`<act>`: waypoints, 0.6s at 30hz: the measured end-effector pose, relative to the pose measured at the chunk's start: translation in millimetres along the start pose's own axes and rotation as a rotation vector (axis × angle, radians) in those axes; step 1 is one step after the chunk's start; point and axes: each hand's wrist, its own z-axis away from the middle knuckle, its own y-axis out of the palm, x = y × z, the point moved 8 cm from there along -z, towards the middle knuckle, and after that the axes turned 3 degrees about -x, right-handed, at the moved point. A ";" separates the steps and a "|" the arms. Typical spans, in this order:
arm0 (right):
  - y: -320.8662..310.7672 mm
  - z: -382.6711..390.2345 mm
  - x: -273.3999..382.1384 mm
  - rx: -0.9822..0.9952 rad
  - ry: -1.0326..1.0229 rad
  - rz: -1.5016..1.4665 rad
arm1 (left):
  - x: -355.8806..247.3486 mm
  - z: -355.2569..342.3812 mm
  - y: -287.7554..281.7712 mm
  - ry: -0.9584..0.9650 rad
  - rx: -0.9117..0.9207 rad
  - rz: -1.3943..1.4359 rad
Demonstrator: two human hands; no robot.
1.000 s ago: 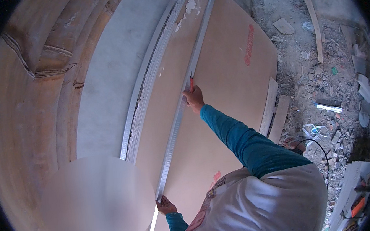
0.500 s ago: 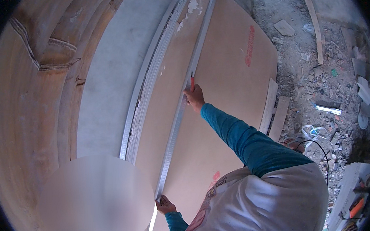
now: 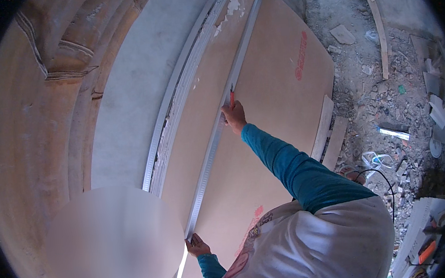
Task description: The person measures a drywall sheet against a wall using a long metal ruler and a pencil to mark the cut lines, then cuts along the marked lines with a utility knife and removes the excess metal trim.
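Observation:
A long silvery metal profile (image 3: pixel 204 177), with small perforations along part of it, lies lengthwise over a large tan plasterboard (image 3: pixel 274 67). Farther along it, my right hand (image 3: pixel 235 116) is closed round a slim red pencil-like tool (image 3: pixel 232 97) with a dark tip; its exact kind is too small to make out. The fingers of that hand also rest against the profile. Nearer to me, my left hand (image 3: pixel 198 245) grips the profile's edge, its fingers partly hidden. The tool's tip points away from me, close to the profile.
More boards with chipped edges (image 3: pixel 177 100) are stacked left of the profile, beside a grey wall (image 3: pixel 125 94). Rubble (image 3: pixel 377 111) and wooden strips (image 3: pixel 380 37) cover the floor at right. A box of tools (image 3: pixel 429 237) stands lower right. A blurred patch hides the lower left.
The view has shifted very slightly. Both hands keep practically the same places on the profile, and the red tool stays in my right hand.

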 end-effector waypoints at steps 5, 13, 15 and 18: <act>5.0 -6.6 -1.1 0.057 0.037 -0.021 | 1.7 -1.7 -2.8 -0.036 -0.073 0.013; 3.5 -0.2 31.8 -0.003 -0.125 0.230 | 0.9 -0.6 3.1 -0.021 -0.008 -0.015; 7.8 -4.2 24.6 0.118 -0.011 0.212 | 0.8 -1.8 3.8 -0.021 -0.003 0.005; 9.0 -28.5 29.5 0.048 -0.239 0.565 | 1.9 -7.6 -1.1 -0.001 -0.008 -0.006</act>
